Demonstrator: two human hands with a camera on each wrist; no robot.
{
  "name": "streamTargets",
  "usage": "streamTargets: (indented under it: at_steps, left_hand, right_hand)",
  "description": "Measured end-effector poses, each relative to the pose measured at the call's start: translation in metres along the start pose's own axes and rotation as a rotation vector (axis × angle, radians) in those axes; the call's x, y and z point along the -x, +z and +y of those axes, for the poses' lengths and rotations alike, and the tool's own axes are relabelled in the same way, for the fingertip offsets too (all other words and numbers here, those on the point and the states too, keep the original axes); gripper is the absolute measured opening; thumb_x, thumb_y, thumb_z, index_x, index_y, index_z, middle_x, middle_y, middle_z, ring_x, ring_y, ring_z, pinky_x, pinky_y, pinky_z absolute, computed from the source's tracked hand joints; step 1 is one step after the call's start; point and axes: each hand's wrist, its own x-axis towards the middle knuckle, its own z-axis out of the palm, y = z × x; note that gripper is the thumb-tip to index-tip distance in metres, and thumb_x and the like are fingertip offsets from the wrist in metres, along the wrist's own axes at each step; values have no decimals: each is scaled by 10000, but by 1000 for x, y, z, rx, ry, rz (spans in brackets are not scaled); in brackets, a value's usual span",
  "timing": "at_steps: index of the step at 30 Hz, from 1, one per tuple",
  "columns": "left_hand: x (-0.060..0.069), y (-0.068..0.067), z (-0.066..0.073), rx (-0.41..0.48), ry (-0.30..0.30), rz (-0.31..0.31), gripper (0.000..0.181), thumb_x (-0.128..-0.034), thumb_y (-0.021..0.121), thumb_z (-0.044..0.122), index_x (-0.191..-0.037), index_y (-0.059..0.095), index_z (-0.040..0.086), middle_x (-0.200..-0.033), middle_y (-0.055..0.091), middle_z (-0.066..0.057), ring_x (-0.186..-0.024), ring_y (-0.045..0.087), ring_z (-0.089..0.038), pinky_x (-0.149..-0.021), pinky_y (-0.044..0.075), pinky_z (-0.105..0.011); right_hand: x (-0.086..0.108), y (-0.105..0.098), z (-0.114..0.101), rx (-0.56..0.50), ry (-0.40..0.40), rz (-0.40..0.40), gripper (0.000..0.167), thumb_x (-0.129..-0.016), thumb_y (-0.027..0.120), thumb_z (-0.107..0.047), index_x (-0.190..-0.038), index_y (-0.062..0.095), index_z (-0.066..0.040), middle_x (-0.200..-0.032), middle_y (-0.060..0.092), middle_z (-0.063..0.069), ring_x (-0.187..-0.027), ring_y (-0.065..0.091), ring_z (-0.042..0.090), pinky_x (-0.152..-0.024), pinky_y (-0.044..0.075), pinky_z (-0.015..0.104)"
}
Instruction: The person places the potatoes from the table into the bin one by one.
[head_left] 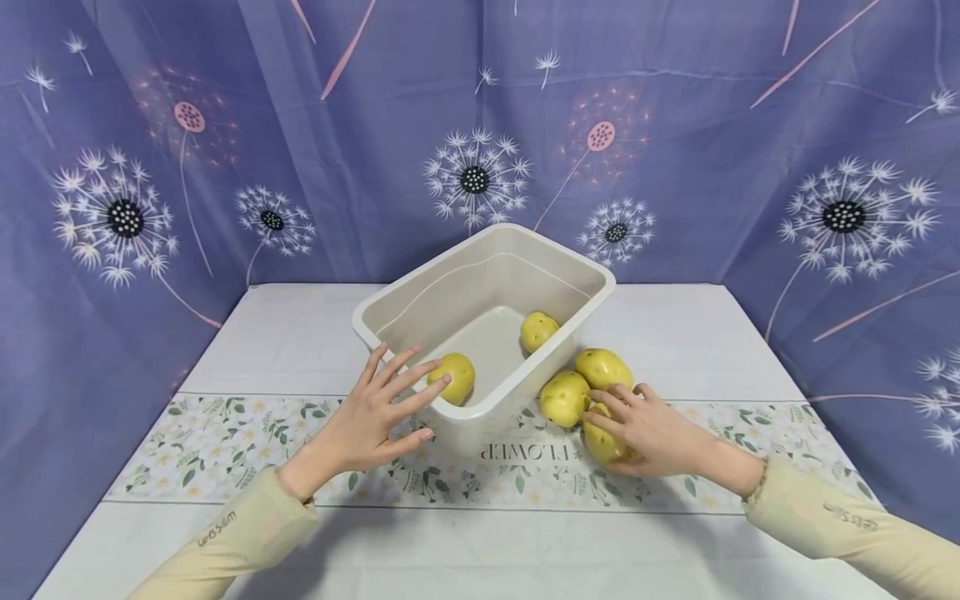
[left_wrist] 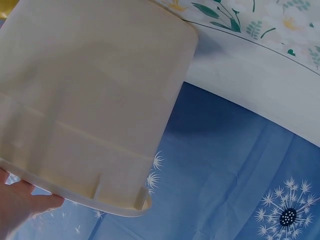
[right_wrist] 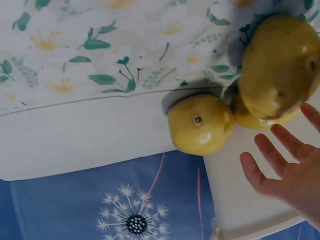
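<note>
A light grey plastic bin [head_left: 483, 400] stands at an angle on the table. Inside are two yellow potatoes, one [head_left: 455, 379] at the near end and another [head_left: 539, 332] by the right wall. My left hand [head_left: 386, 408] is spread at the near-left rim; in the left wrist view its fingers [left_wrist: 42, 201] meet the rim from outside. Three more potatoes lie together right of the bin: a far one [head_left: 603, 369], a left one [head_left: 564, 398] and a near one [head_left: 602, 437]. Over the near one hovers or rests my right hand [head_left: 656, 429], fingers loosely extended; contact is unclear.
A floral runner [head_left: 247, 442] with lettering crosses the white table [head_left: 420, 550] beneath the bin and potatoes. Blue-purple curtains [head_left: 360, 150] with dandelion prints hang behind and on both sides.
</note>
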Motion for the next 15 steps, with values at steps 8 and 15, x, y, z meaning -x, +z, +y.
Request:
streamTargets:
  at_steps: [8,15]
  left_hand:
    - [0,-1,0,0,-3,-20,542,-866,441,467,-1336,416,199,-1354,429,-52,-1321,271,-290,-1101,62,-542]
    - [0,0,-1,1,-6,-17,540,-910,312,520,-1328,424,197,-1337,444,-65,-1321,270,-288,-1101,62,-542]
  right_hand:
    - [4,7,-2,-56,15,-120,793,-584,750,-498,-1275,485,-213,-1298,414,213,-1130,438,369,-761,440,581]
    - [6,10,-4,-58,15,-149,783,-588,771,-448,-1279,475,-228,-1288,395,222,-1133,418,367,-755,438,565]
